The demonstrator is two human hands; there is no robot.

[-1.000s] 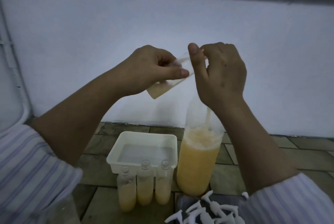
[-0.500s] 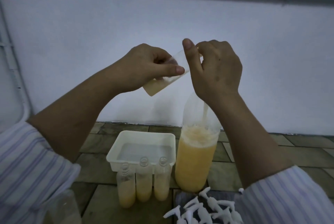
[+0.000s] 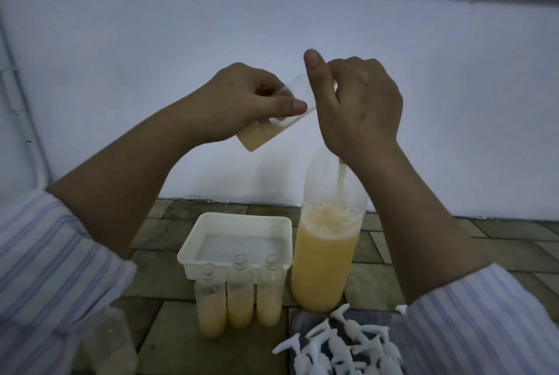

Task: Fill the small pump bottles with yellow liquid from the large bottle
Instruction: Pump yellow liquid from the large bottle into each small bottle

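1. Head view, grip: left hand (image 3: pixel 242 102) has fingers and thumb curled round a small clear bottle (image 3: pixel 266 129), tilted, base down-left, mouth up-right toward the right hand (image 3: pixel 360 108).
2. Right hand fingers are curled at the large bottle (image 3: pixel 328 241)'s neck, thumb sticking up; what they pinch there is hidden, likely the neck or a funnel.
3. Key relation: small bottle's mouth lies just left of the right hand, above the large bottle's opening; its long axis runs diagonal. A pale stream drops inside the large bottle under the right hand.
4. Below both hands: three small pump bottles (image 3: pixel 240 299), part-filled, uncapped, in front of a white tray (image 3: pixel 236 220). Pump heads (image 3: pixel 338 347) are piled lower right.
5. Judgement: liquid seems to run back into the large bottle; keep the mouth over the neck.
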